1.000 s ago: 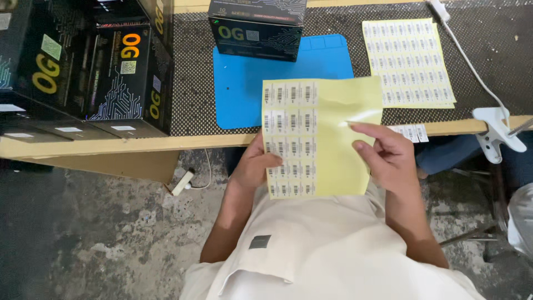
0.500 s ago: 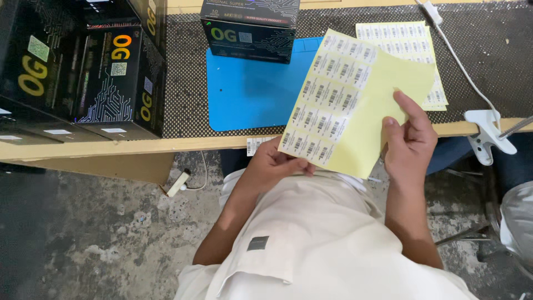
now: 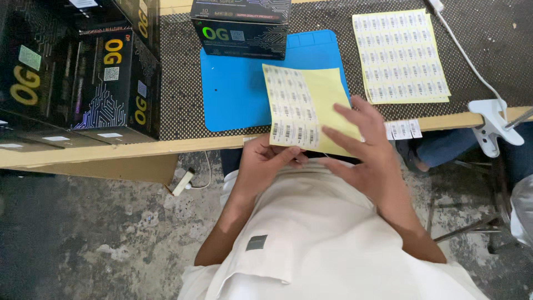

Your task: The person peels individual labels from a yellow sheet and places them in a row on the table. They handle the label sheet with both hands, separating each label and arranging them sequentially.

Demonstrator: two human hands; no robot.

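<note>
I hold a yellow backing sheet [image 3: 311,103] with white barcode stickers on its left half; its right half is bare. My left hand [image 3: 269,161] grips the sheet's near left corner from below. Spread fingers of my right hand [image 3: 363,147] lie across the sheet's near right part. The sheet hovers over the table's front edge, above a blue mat [image 3: 239,89]. A black printed box [image 3: 241,25] stands at the mat's far edge.
Stacked black boxes [image 3: 83,78] fill the table's left side. A full sticker sheet [image 3: 401,55] lies at the right on the dotted black surface. Loose stickers [image 3: 402,129] sit on the wooden edge. A white clamp [image 3: 494,128] with cable grips the right edge.
The sheet has swung from tilted right back toward upright and come lower and nearer to me. My right hand has shifted from the sheet's right edge onto its near right part.
</note>
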